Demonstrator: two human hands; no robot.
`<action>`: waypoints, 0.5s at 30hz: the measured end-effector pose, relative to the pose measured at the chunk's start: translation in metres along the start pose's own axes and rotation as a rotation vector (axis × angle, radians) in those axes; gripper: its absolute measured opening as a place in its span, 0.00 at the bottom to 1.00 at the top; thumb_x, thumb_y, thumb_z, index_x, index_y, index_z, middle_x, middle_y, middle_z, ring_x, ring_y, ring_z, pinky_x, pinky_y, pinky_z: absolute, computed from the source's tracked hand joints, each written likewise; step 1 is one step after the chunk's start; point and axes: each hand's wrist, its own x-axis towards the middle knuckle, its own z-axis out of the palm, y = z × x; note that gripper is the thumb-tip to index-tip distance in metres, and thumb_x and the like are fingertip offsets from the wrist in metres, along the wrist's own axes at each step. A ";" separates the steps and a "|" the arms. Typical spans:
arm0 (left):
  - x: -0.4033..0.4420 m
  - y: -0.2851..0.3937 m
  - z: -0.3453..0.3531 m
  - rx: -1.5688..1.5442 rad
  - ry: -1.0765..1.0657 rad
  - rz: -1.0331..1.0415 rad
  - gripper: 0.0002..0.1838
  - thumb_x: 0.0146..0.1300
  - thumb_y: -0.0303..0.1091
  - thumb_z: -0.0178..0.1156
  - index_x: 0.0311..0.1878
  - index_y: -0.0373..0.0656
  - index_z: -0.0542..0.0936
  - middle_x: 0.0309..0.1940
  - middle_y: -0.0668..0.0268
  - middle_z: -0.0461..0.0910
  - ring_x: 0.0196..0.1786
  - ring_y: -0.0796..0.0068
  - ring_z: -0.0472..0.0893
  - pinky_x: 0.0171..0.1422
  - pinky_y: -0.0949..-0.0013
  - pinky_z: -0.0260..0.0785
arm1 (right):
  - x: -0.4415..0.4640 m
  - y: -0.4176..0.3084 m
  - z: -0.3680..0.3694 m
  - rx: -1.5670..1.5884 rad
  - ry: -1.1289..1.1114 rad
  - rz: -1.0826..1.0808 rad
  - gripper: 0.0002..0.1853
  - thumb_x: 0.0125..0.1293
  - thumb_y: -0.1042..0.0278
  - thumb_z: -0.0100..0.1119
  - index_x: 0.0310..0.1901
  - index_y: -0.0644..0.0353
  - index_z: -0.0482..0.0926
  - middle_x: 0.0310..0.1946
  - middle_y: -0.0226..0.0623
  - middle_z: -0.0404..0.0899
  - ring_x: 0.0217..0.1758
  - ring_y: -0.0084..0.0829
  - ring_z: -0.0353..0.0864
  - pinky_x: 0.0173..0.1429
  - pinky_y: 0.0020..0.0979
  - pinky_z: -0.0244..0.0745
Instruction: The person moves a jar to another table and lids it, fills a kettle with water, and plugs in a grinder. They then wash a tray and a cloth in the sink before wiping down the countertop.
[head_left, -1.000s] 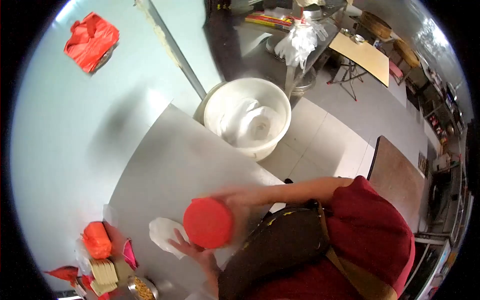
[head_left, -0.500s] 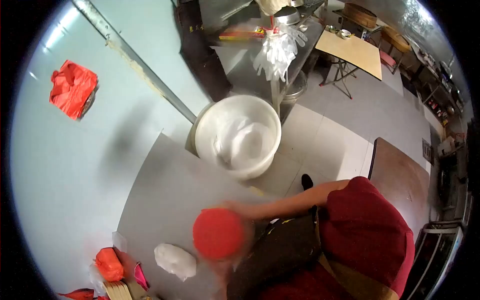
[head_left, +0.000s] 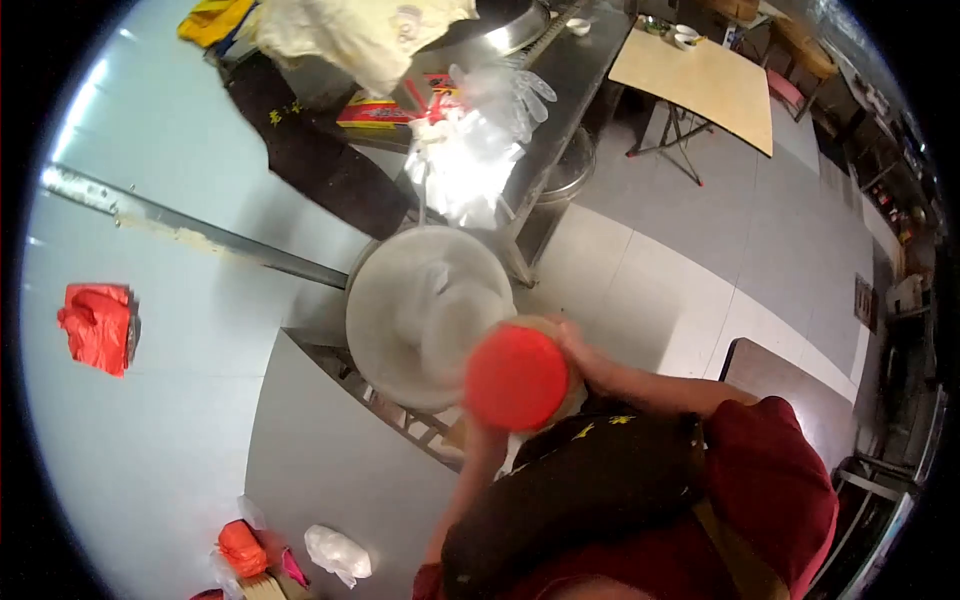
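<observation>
A tub or jar with a round red lid (head_left: 517,378) is held up in front of my apron, its lid turned toward me. My right hand (head_left: 582,358) grips its far right side. From below left, my left hand (head_left: 486,438) is closed against its near side, the fingers mostly hidden under the lid. Motion blurs both hands. Only a strip of the tan body shows around the lid. Just beyond, partly covered by the lid, stands a large white bucket (head_left: 365,330) with whitish plastic inside.
A grey table (head_left: 330,440) lies to the left, with a white plastic bag (head_left: 338,553) and a red bag (head_left: 241,547) on it. Clear plastic gloves (head_left: 465,165) hang from a metal counter (head_left: 570,75). Farther off stands a folding table (head_left: 700,85); a brown tabletop (head_left: 790,385) is at right.
Both hands have carried the red-lidded tub from over the grey table, away and to the right, to the bucket's near edge. My view has turned and shifted toward the bucket.
</observation>
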 end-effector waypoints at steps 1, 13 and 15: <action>0.020 -0.003 0.012 0.000 -0.005 -0.072 0.39 0.66 0.67 0.36 0.72 0.51 0.54 0.70 0.63 0.58 0.70 0.63 0.61 0.67 0.48 0.61 | 0.006 0.009 -0.020 0.030 0.041 -0.006 0.33 0.73 0.41 0.35 0.69 0.58 0.53 0.65 0.40 0.60 0.69 0.32 0.58 0.72 0.36 0.53; 0.241 -0.053 0.085 0.268 -0.215 -0.364 0.38 0.67 0.69 0.23 0.71 0.56 0.54 0.69 0.67 0.60 0.69 0.60 0.63 0.61 0.49 0.69 | 0.090 0.092 -0.205 0.101 0.530 0.289 0.41 0.71 0.35 0.33 0.70 0.67 0.51 0.68 0.48 0.57 0.71 0.38 0.56 0.73 0.35 0.53; 0.284 -0.074 0.077 0.268 -0.225 -0.388 0.37 0.67 0.69 0.24 0.71 0.57 0.54 0.69 0.67 0.60 0.69 0.60 0.64 0.59 0.50 0.71 | 0.117 0.116 -0.235 0.274 0.449 0.278 0.44 0.69 0.33 0.32 0.70 0.68 0.50 0.70 0.49 0.54 0.73 0.39 0.54 0.73 0.35 0.51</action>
